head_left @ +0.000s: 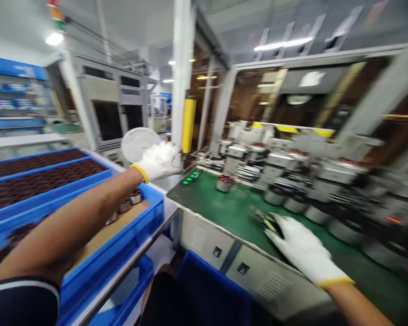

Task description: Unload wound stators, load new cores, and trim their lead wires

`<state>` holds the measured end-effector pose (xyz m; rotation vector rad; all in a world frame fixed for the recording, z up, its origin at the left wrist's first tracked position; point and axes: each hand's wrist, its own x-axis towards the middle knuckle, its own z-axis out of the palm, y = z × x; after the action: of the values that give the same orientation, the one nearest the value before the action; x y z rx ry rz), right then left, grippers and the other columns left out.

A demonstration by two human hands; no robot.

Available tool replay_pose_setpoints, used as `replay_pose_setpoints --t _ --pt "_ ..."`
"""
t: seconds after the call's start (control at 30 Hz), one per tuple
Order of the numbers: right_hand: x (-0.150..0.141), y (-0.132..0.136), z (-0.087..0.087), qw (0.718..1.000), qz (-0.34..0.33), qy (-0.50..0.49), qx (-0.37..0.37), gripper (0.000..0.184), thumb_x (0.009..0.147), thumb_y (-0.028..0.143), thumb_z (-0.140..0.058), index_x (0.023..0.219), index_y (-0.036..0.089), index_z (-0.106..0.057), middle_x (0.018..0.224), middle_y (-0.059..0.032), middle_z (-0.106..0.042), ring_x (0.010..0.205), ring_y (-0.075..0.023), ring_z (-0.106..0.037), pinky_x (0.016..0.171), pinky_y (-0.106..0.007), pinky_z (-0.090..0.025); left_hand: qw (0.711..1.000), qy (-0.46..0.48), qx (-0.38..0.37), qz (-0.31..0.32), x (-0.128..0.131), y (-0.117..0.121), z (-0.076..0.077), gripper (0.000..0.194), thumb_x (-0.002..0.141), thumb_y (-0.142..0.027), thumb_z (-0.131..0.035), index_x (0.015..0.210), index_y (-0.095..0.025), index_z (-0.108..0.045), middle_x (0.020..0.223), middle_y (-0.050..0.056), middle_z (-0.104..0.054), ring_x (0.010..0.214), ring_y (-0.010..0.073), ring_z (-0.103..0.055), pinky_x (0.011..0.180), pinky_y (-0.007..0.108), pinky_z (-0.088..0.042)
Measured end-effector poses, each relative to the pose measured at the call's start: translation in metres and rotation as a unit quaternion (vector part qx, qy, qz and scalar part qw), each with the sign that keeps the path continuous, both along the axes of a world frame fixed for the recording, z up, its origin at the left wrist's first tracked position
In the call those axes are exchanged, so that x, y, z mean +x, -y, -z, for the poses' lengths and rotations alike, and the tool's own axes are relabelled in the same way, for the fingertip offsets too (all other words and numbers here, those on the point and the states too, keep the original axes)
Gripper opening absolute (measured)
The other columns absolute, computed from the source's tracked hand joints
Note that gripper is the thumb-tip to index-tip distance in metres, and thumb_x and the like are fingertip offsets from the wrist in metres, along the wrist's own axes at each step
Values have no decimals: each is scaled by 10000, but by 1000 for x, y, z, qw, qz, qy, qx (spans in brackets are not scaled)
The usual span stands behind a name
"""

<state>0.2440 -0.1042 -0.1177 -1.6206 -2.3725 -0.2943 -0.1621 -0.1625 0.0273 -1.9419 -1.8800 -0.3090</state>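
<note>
My left hand (159,161), in a white glove with a yellow cuff, reaches forward beside a white round fan-like disc (138,141). Its thumb and fingers look apart with nothing visible between them, though motion smears the fingertips. Low over the green work surface (214,199), my right hand (302,248), gloved the same way, has its thumb and fingers around the yellow-green handles of a pair of pliers (269,223). The blurred jaws point away to the left. A small motor stator (225,183) with a red top stands beyond the pliers.
Along the back of the surface runs a row of metal fixtures (279,158) bearing round parts. At left, blue trays (129,233) hold dark parts and several stators. A yellow guard (189,126) is on the frame post. Below sits a blue bin (211,290).
</note>
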Motion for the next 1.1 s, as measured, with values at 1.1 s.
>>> replay_pose_setpoints --t 1.1 --pt "-20 -6 -64 951 74 -215 -211 228 807 261 -586 947 141 -720 726 -42 -687 575 -122 -587 543 -200 -441 839 400 -108 351 161 -46 137 283 648 -370 -720 817 -216 -553 1241 27 -571 1054 187 -579 932 327 -438"
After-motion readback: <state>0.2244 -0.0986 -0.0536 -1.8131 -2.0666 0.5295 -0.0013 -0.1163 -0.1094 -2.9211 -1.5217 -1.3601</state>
